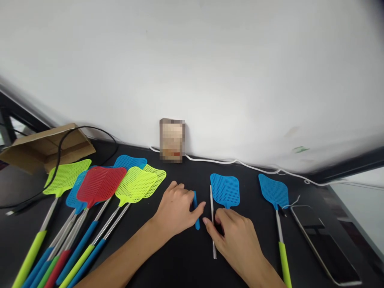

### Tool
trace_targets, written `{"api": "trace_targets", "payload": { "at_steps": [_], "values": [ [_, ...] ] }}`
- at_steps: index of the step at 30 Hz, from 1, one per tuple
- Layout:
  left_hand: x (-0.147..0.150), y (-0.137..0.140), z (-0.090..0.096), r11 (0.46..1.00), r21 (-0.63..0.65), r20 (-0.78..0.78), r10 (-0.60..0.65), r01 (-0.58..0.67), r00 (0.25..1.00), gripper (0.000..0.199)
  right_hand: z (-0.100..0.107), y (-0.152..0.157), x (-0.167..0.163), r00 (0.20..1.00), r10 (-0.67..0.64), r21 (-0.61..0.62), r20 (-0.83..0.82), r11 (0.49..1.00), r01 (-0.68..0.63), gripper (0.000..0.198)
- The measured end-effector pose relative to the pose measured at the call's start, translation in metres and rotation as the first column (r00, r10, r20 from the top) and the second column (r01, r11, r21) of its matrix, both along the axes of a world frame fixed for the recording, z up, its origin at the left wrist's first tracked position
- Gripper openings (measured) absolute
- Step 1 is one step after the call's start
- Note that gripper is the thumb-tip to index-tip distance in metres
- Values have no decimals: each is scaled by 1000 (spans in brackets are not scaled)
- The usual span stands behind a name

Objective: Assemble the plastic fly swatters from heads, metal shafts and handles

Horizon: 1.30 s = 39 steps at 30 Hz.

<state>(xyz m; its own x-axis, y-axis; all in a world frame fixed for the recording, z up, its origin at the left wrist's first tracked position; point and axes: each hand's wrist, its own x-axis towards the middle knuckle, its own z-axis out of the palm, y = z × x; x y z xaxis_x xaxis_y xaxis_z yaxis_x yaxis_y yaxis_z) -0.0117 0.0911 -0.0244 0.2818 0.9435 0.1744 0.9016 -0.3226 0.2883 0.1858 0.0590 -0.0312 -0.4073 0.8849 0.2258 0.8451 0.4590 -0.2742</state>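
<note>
My left hand (177, 210) is closed around a short blue handle grip (197, 224), its thumb lying across it. My right hand (240, 236) has its thumb and fingers about a thin silver metal rod (214, 250), which lies lengthwise on the table. Just beyond that hand is a blue mesh fly swatter head (225, 188); its neck runs down behind the fingers. The rod and the blue grip appear as separate pieces, side by side.
Several fly swatters, including a red one (100, 184), overlap on the left. Another swatter with a blue head (273, 190) and a phone (327, 248) lie right. A cardboard box (51, 144), a blurred box (172, 140) and a white cable (213, 161) line the wall.
</note>
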Motion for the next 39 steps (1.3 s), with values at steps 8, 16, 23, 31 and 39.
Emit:
{"api": "trace_targets", "payload": {
  "at_steps": [8,16,23,31,39],
  "values": [
    [0,-1,1,1000,1,5,-21,21,1000,40,3,-2,0,1000,0,-29,25,1000,0,29],
    [2,-2,0,1000,8,39,-20,19,999,38,7,-2,-1,996,8,-45,86,999,-4,29],
    [4,-3,-1,1000,9,-14,25,-25,1000,27,7,-2,-1,995,5,-31,100,1000,-2,29],
    [-2,-1,9,998,-67,297,23,-4,955,26,9,-7,-1,996,-23,-195,91,980,41,16],
    [-1,-2,8,965,-210,777,68,156,626,20,47,13,34,708,-348,-666,-614,710,-229,33]
  ]
}}
